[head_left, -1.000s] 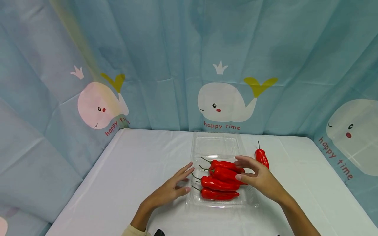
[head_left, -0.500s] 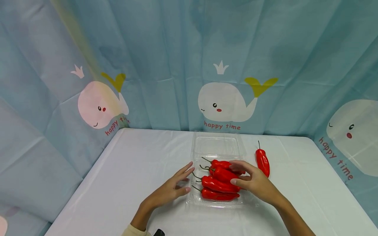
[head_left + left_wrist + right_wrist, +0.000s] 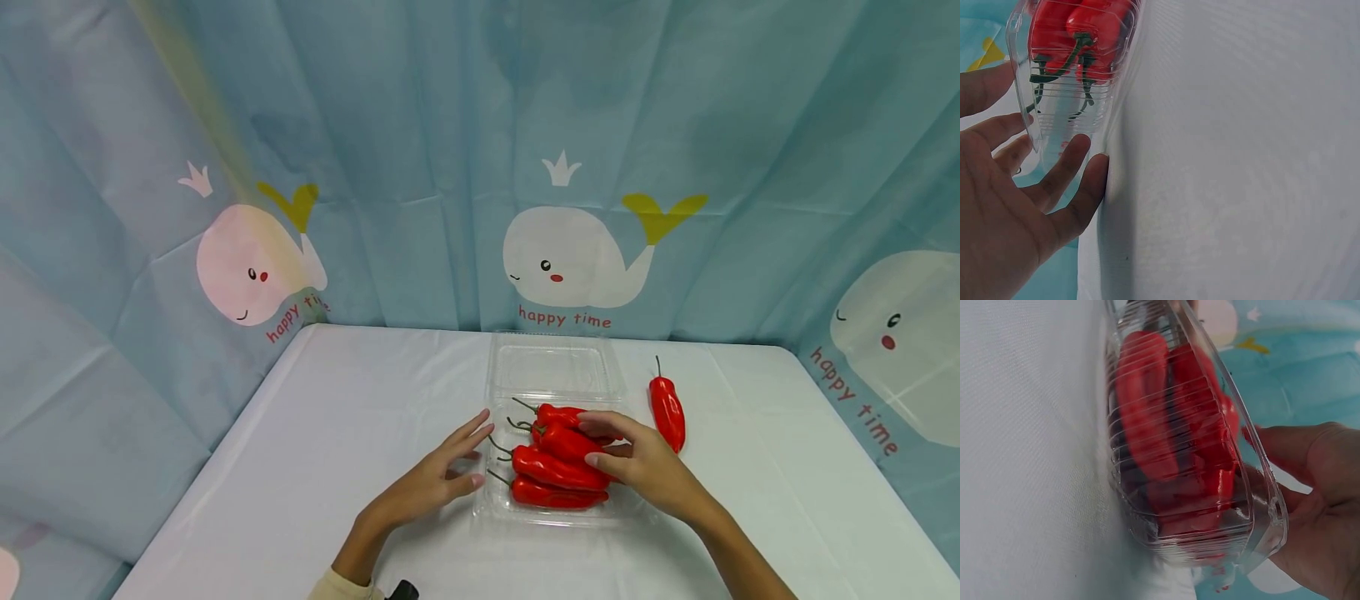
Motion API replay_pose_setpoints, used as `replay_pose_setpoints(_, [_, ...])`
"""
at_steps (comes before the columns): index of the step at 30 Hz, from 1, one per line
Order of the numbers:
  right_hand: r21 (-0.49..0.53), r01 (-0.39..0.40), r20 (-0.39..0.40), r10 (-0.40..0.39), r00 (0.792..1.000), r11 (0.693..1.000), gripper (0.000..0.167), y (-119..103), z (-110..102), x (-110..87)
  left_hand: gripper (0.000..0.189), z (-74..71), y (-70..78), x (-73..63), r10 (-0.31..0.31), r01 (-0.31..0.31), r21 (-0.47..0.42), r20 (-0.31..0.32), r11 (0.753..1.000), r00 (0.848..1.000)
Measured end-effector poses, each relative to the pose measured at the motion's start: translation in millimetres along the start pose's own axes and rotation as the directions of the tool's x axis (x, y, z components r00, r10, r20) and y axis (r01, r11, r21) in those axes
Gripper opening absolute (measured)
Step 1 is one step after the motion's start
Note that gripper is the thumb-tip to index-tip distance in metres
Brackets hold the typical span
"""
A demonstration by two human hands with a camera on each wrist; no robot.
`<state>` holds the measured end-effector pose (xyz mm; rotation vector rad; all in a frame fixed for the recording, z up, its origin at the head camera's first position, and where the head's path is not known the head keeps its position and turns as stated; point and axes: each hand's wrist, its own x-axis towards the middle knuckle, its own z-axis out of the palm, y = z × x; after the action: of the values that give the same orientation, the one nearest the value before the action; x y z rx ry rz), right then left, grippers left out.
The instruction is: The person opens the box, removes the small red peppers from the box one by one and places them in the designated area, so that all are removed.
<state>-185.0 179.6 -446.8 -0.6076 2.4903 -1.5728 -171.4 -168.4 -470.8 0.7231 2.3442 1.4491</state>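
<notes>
Several red chili peppers (image 3: 558, 468) with green stems lie side by side and stacked in a clear plastic clamshell box (image 3: 540, 518). My right hand (image 3: 648, 462) comes in over the box's right side, thumb and fingers around the tip end of the topmost pepper (image 3: 566, 443). In the right wrist view, the thumb (image 3: 1294, 447) is at the peppers above the rim, and the box wall partly covers the other fingers. My left hand (image 3: 431, 483) is beside the box's left side, fingers spread and extended; the left wrist view shows its fingertips right at the box wall (image 3: 1054, 106).
The box's lid (image 3: 551, 367) lies folded back behind the peppers. One more red chili pepper (image 3: 667, 412) lies on the white tablecloth (image 3: 360, 400) to the right. A blue whale-print curtain (image 3: 420, 167) rises behind the table's far edge.
My right hand has moved slightly left and closed in on the topmost pepper's tip end, revealing more of the loose pepper on the right. The left hand has stayed put.
</notes>
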Motion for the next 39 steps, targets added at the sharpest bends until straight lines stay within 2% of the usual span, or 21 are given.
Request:
replay_pose_setpoints(6, [-0.017,-0.011,0.008,0.011,1.000,1.000,0.051,-1.0,1.0,-1.7,0.071,0.0,-0.8,0.3,-0.001,0.001,0.004,0.003,1.000,1.000])
replay_pose_setpoints(15, [-0.120,-0.014,-0.013,0.013,1.000,0.993,0.052,-1.9,5.2,-0.9,0.070,0.5,-3.3,2.3,-0.012,0.012,0.022,-0.006,1.000,1.000])
replay_pose_setpoints(22, [-0.131,-0.004,0.000,0.004,1.000,0.991,0.051,-1.3,6.2,-0.6,0.071,0.8,-5.1,1.9,-0.034,0.034,0.025,-0.011,0.999,0.999])
replay_pose_setpoints(31, [-0.130,-0.031,0.021,0.034,0.999,0.991,0.053,-3.7,8.1,-1.0,0.071,0.6,-5.2,1.7,-0.028,0.028,0.027,-0.008,0.999,1.000])
replay_pose_setpoints(39, [-0.165,-0.011,0.029,0.016,0.999,0.986,0.049,-3.9,9.3,-1.1,0.071,0.6,-5.0,1.2,-0.031,0.032,0.024,-0.012,0.999,0.999])
